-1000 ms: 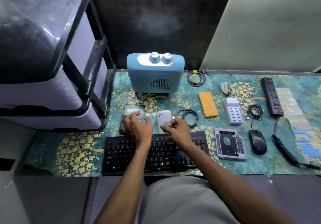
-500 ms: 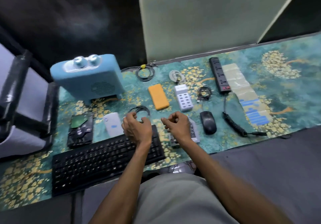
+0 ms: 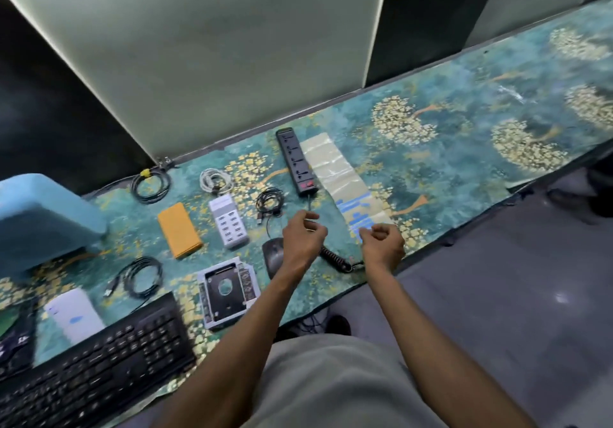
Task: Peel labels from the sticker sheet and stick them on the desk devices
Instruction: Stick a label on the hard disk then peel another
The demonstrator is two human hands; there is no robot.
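Observation:
A long pale sticker sheet (image 3: 335, 170) with blue labels at its near end lies on the desk, right of the black power strip (image 3: 296, 161). My right hand (image 3: 383, 243) hovers over the sheet's near end, fingers curled, with nothing visibly in it. My left hand (image 3: 303, 236) is just left of it, above the strip's coiled cord (image 3: 333, 257) and the black mouse (image 3: 273, 255), fingers loosely curled and empty. The white power bank (image 3: 74, 314) at the left carries a blue label.
On the patterned desk mat (image 3: 447, 149) lie an orange power bank (image 3: 179, 230), a white USB hub (image 3: 229, 225), a drive caddy (image 3: 227, 290), a black keyboard (image 3: 96, 361), several coiled cables and a blue heater (image 3: 39, 222). A pale panel (image 3: 205, 46) backs the desk.
My view has swung right. Both hands left the white power bank and keyboard area and moved right to the sticker sheet's near end. The power bank now shows a blue label.

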